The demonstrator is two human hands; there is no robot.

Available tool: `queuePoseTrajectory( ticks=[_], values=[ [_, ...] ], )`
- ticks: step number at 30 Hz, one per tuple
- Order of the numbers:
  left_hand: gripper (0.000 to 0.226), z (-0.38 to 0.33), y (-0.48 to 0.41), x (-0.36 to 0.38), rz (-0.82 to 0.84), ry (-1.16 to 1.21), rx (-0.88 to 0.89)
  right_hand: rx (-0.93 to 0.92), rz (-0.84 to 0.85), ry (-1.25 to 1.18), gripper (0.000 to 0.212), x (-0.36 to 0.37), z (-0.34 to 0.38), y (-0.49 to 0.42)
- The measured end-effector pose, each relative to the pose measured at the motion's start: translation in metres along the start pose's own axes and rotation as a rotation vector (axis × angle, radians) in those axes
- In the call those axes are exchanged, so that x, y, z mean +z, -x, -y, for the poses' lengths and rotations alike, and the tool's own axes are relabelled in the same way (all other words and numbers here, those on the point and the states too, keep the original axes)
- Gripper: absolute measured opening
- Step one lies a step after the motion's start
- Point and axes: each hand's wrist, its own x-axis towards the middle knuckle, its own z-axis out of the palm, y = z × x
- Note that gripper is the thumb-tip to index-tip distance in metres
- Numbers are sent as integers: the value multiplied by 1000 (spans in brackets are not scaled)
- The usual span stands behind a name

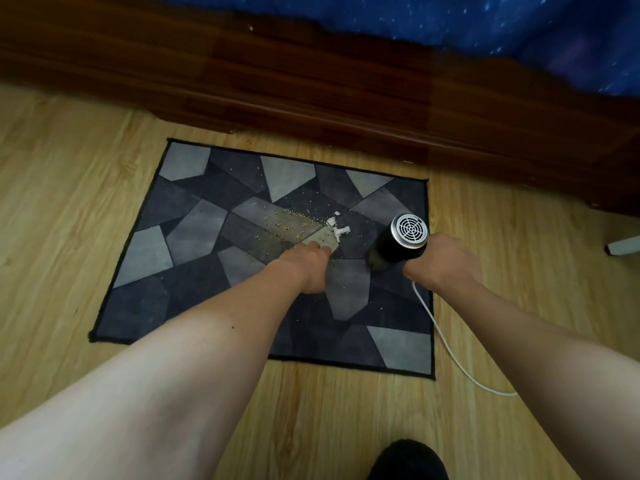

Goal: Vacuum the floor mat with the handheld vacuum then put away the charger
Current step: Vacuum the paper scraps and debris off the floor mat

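A grey and black patchwork floor mat (180,271) lies on the wooden floor, with crumbs (291,220) and small white scraps (337,228) scattered near its middle. My right hand (440,261) grips a black handheld vacuum (398,244); its silver vented rear faces me and its nozzle points down at the mat's right side. A white charging cable (450,348) trails from under that hand across the floor to the right. My left hand (308,268) reaches down with its fingertips resting on the mat just below the white scraps, and I see nothing held in it.
A dark wooden bed frame (311,81) with blue starry bedding (519,26) runs along the far side of the mat. A white furniture foot (623,245) shows at the right edge. A dark shoe or slipper (408,460) is at the bottom.
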Motion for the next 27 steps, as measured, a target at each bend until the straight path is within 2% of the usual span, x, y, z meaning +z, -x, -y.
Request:
queuePoseTrajectory(
  ticks=[6,14,27],
  values=[
    [57,4,2,-4,-13,3,-10,57,42,-301,13,13,15,-7],
    [59,14,3,-1,-9,-9,-41,157,80,-558,14,21,34,-12],
    [56,19,0,2,4,-16,-54,295,103,-720,32,27,40,-19]
  ],
)
